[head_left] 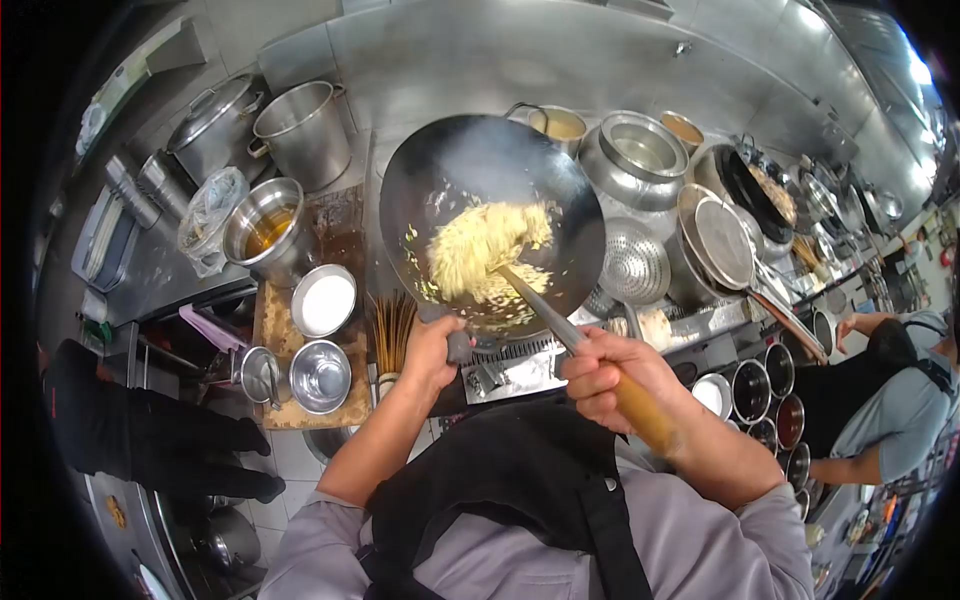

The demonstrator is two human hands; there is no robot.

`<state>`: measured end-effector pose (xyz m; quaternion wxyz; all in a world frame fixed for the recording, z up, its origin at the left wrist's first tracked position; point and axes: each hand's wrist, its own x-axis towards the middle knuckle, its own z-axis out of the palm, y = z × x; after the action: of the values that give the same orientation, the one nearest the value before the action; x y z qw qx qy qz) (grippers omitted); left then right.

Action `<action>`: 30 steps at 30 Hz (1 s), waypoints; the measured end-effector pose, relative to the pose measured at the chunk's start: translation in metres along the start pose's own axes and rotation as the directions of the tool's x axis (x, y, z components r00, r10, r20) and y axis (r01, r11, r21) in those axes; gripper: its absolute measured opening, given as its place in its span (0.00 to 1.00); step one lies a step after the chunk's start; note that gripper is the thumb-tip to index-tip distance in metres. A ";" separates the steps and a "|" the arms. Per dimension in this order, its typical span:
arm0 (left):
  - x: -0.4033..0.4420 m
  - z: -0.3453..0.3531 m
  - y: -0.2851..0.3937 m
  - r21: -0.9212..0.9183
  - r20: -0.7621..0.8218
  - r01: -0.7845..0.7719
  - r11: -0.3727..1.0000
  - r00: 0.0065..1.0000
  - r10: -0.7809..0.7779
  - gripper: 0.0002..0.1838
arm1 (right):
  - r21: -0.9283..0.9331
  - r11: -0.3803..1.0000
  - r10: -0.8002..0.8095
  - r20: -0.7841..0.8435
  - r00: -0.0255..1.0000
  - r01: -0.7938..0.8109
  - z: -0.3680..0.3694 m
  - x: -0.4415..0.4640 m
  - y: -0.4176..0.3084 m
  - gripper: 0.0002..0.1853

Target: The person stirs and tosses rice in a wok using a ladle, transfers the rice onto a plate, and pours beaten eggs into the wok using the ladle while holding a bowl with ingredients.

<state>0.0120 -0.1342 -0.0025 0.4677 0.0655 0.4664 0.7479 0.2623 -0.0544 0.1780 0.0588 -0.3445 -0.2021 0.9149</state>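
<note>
As both forearms (385, 430) slant inward, the right grip (622, 375) (curled) holds a utensil (548, 313).

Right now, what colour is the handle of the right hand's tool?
The handle is yellowish brown, best seen in the head view.

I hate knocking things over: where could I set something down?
Bare steel counter shows between the plastic bag and the tray; a smaller wooden patch lies between the pot of liquid and the wok. Right of the wok, strainers and pots crowd together.
</note>
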 end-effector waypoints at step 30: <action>-0.037 0.047 -0.053 -0.325 -0.268 0.158 0.933 0.930 -0.251 0.09 | -0.981 -0.047 -0.315 -0.163 0.935 -0.187 -0.463 0.179 0.108 0.31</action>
<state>0.0914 -0.1260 -0.0043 0.4706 -0.1715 0.4194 0.7571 0.4331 0.0437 -0.2899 -0.1305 -0.4218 -0.8018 0.4026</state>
